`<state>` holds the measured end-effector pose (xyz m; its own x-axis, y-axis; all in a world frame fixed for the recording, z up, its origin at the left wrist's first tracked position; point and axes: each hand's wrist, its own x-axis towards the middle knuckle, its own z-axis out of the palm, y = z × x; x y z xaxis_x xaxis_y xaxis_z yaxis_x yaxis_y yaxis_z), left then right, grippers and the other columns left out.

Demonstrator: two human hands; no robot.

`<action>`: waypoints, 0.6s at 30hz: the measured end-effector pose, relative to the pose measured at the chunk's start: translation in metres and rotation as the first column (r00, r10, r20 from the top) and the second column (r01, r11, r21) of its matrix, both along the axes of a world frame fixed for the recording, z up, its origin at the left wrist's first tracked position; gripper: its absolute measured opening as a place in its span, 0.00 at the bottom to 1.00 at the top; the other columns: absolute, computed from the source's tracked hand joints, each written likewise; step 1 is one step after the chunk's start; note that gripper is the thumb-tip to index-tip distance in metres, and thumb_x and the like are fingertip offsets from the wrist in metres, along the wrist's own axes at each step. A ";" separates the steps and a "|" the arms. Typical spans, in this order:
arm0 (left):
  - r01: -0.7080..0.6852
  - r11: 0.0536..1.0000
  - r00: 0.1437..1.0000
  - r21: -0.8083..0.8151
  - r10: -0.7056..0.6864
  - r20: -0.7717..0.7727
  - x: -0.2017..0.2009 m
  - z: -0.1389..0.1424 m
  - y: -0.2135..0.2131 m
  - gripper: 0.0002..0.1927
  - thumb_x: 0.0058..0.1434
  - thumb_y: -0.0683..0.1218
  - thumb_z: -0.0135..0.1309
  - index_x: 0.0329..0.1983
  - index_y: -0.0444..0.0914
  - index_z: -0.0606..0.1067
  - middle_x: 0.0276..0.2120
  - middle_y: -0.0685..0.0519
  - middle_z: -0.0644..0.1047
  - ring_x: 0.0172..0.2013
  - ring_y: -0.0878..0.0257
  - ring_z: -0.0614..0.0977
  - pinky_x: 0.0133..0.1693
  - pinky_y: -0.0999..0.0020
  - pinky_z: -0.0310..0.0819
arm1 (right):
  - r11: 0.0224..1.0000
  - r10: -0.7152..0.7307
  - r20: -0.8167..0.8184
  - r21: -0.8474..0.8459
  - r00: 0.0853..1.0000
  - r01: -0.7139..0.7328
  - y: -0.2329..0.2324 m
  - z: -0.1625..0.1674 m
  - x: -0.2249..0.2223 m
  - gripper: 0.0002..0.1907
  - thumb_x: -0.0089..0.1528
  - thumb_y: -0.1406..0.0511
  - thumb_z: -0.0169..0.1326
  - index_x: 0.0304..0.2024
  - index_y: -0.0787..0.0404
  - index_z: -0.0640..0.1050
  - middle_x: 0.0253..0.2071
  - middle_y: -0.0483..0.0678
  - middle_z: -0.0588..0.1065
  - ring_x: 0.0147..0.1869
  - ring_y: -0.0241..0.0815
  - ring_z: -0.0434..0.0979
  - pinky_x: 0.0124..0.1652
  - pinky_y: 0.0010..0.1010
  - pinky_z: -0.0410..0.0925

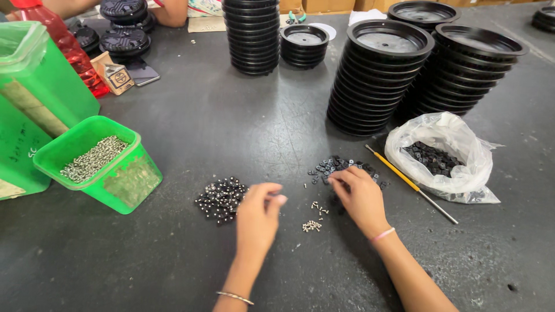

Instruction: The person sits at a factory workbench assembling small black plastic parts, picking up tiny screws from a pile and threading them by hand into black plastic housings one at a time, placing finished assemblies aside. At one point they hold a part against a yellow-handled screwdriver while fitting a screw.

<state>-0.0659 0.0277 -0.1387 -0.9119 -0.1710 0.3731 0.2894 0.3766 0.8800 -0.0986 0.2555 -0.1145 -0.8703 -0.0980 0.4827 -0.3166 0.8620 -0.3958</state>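
My left hand (pixel 259 216) rests on the dark table with its fingers pinched together at the tips, right beside a pile of small black pieces with silver screws in them (pixel 219 199). Whether it pinches a small part I cannot tell. My right hand (pixel 359 196) lies fingers-down on the near edge of a scatter of small black plastic parts (pixel 335 166), touching them. Between the two hands lie a few loose silver screws (pixel 312 225).
A tilted green tub of silver screws (pixel 95 159) stands at the left, a taller green bin (pixel 40 75) behind it. A plastic bag of black parts (pixel 448 156) and a yellow-handled screwdriver (pixel 404 180) lie at the right. Tall stacks of black round lids (pixel 376 81) stand behind.
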 end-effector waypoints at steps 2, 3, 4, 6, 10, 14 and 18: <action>0.094 0.991 0.995 0.091 -0.095 0.008 0.002 -0.005 0.015 0.14 0.57 0.41 0.62 0.46 0.35 0.79 0.40 0.48 0.83 0.37 0.60 0.86 0.39 0.67 0.80 | 0.970 0.164 0.178 -0.207 0.970 -0.126 -0.004 0.000 0.004 0.08 0.60 0.63 0.61 0.37 0.60 0.84 0.34 0.46 0.79 0.36 0.42 0.78 0.38 0.33 0.71; 0.122 0.981 0.990 0.148 -0.131 0.051 0.003 -0.007 0.021 0.14 0.57 0.41 0.63 0.47 0.35 0.79 0.39 0.48 0.84 0.37 0.62 0.86 0.40 0.68 0.80 | 0.934 0.254 0.253 -0.316 0.933 -0.169 -0.007 0.000 0.006 0.07 0.59 0.63 0.62 0.37 0.60 0.85 0.33 0.46 0.79 0.34 0.39 0.78 0.36 0.31 0.71; 0.148 0.968 0.981 0.205 -0.169 0.092 0.003 -0.008 0.025 0.15 0.57 0.41 0.63 0.47 0.35 0.79 0.39 0.49 0.84 0.38 0.64 0.87 0.40 0.70 0.81 | 0.915 0.294 0.283 -0.359 0.913 -0.183 -0.011 -0.002 0.007 0.07 0.59 0.64 0.62 0.37 0.60 0.85 0.33 0.46 0.80 0.34 0.38 0.77 0.37 0.30 0.71; 0.142 0.956 0.961 0.257 -0.195 0.195 0.003 -0.011 0.029 0.13 0.58 0.41 0.63 0.46 0.34 0.80 0.36 0.49 0.85 0.35 0.66 0.86 0.39 0.71 0.81 | 0.874 0.367 0.336 -0.443 0.867 -0.199 -0.016 -0.006 0.009 0.07 0.59 0.65 0.62 0.38 0.61 0.85 0.35 0.47 0.82 0.36 0.34 0.77 0.38 0.28 0.71; 0.056 0.962 0.932 0.267 -0.147 0.332 -0.001 -0.013 0.027 0.10 0.59 0.41 0.62 0.43 0.34 0.83 0.33 0.49 0.86 0.30 0.65 0.85 0.36 0.70 0.81 | 0.919 0.341 0.258 -0.292 0.904 -0.264 -0.008 -0.004 0.003 0.08 0.59 0.66 0.61 0.41 0.59 0.84 0.37 0.45 0.82 0.40 0.39 0.82 0.42 0.30 0.73; 0.050 0.838 0.903 0.543 -0.270 0.334 -0.002 -0.017 0.024 0.12 0.62 0.39 0.56 0.47 0.31 0.80 0.37 0.49 0.84 0.33 0.66 0.86 0.36 0.71 0.83 | 0.943 0.329 0.276 -0.146 0.903 -0.299 0.002 -0.002 -0.001 0.10 0.56 0.68 0.62 0.40 0.57 0.84 0.39 0.45 0.81 0.42 0.45 0.82 0.43 0.33 0.73; 0.058 0.757 0.875 0.651 -0.353 0.332 -0.005 -0.022 0.023 0.13 0.61 0.37 0.54 0.49 0.29 0.79 0.39 0.49 0.83 0.36 0.65 0.86 0.40 0.72 0.83 | 0.935 0.354 0.284 -0.096 0.891 -0.341 0.003 -0.003 -0.002 0.09 0.55 0.68 0.62 0.40 0.56 0.84 0.38 0.44 0.80 0.42 0.46 0.81 0.43 0.33 0.73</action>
<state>-0.0709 0.0509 -0.1612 -0.9870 -0.0129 -0.1600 -0.1487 -0.3016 0.9418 -0.1009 0.2589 -0.1171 -0.8867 -0.4050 0.2229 -0.4573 0.6983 -0.5506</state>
